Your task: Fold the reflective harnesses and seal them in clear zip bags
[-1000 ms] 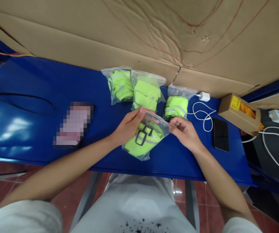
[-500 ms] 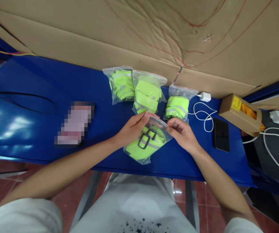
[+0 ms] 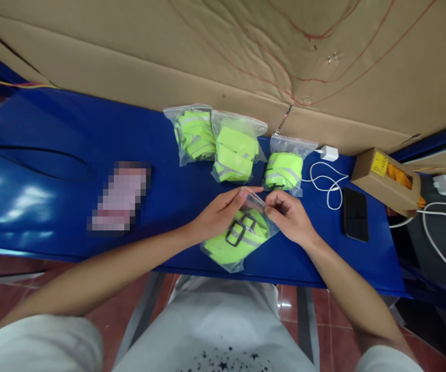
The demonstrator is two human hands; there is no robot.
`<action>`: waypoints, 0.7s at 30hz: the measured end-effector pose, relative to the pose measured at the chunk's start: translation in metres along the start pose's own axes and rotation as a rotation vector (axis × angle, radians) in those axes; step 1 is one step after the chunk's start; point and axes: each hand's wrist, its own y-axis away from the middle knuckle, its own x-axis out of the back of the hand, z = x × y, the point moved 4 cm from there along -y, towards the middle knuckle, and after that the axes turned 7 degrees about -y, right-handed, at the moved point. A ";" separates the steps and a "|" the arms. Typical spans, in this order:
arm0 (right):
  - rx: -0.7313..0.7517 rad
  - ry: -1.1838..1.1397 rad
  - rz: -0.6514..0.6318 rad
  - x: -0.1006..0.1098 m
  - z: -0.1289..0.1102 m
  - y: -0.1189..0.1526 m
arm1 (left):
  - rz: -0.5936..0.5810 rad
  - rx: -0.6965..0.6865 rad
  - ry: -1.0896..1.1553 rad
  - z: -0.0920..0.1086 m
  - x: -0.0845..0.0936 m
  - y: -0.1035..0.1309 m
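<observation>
A clear zip bag [image 3: 223, 261] hangs near the table's front, held at its top edge by both hands. Inside it lies a folded neon-yellow reflective strap [image 3: 246, 240] with a black buckle [image 3: 235, 233]. My left hand [image 3: 220, 212] is closed on the left part of the bag's red-lined zip edge, thumb on top. My right hand [image 3: 290, 214] pinches the right end of that edge between thumb and curled fingers. Beyond my hands lie three similar filled bags: a left one [image 3: 195, 134], a middle one [image 3: 236, 152] and a right one [image 3: 283, 170].
The blue table [image 3: 160, 206] bears a pixelated phone-shaped object [image 3: 121, 199] at left. At right are a black phone [image 3: 355, 214], a white charger [image 3: 328, 153] with its cable, and a cardboard box [image 3: 385, 178]. A cardboard panel [image 3: 129, 57] stands behind.
My left hand has slid right along the bag's top edge, closer to my right hand. The bag has shifted slightly towards me.
</observation>
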 end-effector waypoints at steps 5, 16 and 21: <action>0.016 0.040 -0.009 -0.004 0.000 0.002 | -0.044 -0.042 -0.005 0.005 -0.004 0.002; 0.051 0.078 -0.037 -0.007 0.000 0.003 | -0.123 -0.079 -0.140 -0.009 -0.013 0.008; 0.052 0.071 -0.035 -0.009 0.001 0.005 | -0.047 -0.106 -0.195 -0.002 -0.013 0.011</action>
